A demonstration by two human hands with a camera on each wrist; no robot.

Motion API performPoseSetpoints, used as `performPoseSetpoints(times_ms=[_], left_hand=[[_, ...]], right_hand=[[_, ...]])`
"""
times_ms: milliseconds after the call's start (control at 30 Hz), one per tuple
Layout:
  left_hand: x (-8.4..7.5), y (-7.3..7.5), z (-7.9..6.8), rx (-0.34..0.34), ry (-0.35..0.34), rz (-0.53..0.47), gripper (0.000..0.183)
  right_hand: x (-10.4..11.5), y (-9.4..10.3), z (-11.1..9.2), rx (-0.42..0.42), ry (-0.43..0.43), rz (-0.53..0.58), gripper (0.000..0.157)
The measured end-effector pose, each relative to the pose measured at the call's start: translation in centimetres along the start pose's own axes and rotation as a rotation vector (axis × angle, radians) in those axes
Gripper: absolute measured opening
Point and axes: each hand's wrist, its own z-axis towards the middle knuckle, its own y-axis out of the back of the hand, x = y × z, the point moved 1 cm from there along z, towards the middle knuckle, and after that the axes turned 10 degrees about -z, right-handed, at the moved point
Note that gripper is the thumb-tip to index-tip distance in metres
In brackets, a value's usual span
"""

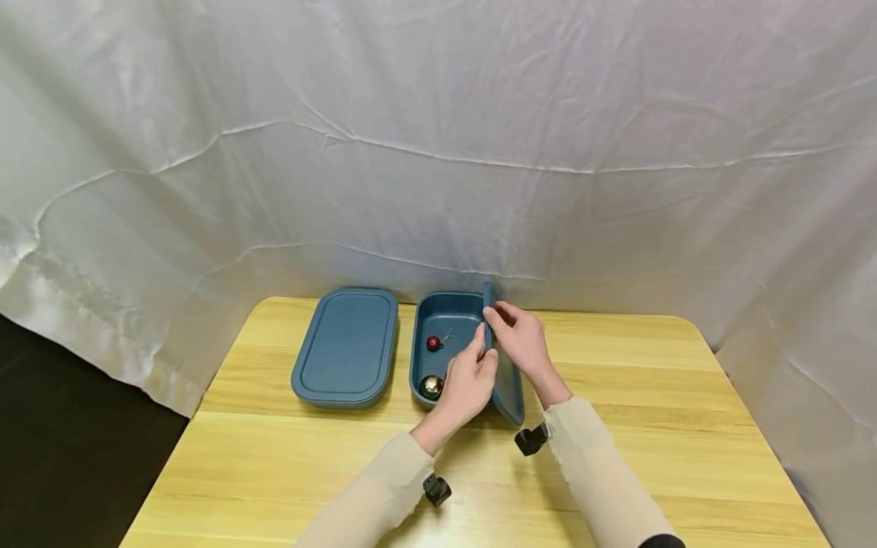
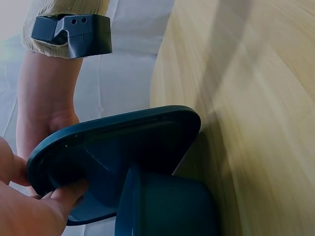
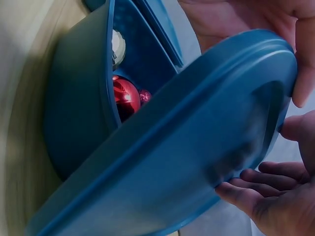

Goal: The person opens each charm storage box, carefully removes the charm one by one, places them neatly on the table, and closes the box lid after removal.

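Note:
A blue lid [image 1: 508, 388] stands tilted along the right side of an uncovered blue box [image 1: 414, 354]. My left hand [image 1: 469, 377] reaches across the box and pinches the lid's raised edge, one finger against its inner face in the left wrist view. From the other side my right hand [image 1: 524, 339] holds the same edge, with fingertips [image 3: 236, 194] on the lid's face and the thumb at the rim. Inside the box lie a small red ball ornament [image 1: 434, 343] and a shiny gold ball ornament [image 1: 431, 387]. A larger red ball [image 3: 126, 96] shows in the right wrist view.
To the left stands a second blue box with its lid [image 1: 346, 346] on. Both are near the back edge of the wooden table [image 1: 617, 426]. A pale curtain [image 1: 438, 205] hangs behind and at the sides. Black wrist cameras [image 1: 531, 439] sit on both sleeves.

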Motion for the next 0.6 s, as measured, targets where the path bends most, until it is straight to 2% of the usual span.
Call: performPoseSetpoints(times_ms=[200,433,600], left_hand=[[-0.44,-0.03,-0.01,0.006,0.001,0.016,0.060],[-0.45,-0.15,0.03,0.006,-0.027,0.053,0.061],[-0.05,-0.52,-0.15,0.053,-0.035,0.007,0.064]], right_hand=[[-0.16,-0.10,0.17,-0.006,-0.026,0.004,0.058],[-0.31,0.07,0.38,-0.048,-0.054,0.020,0.046],[-0.67,0.45,0.45,-0.080,-0.089,0.047,0.041]])
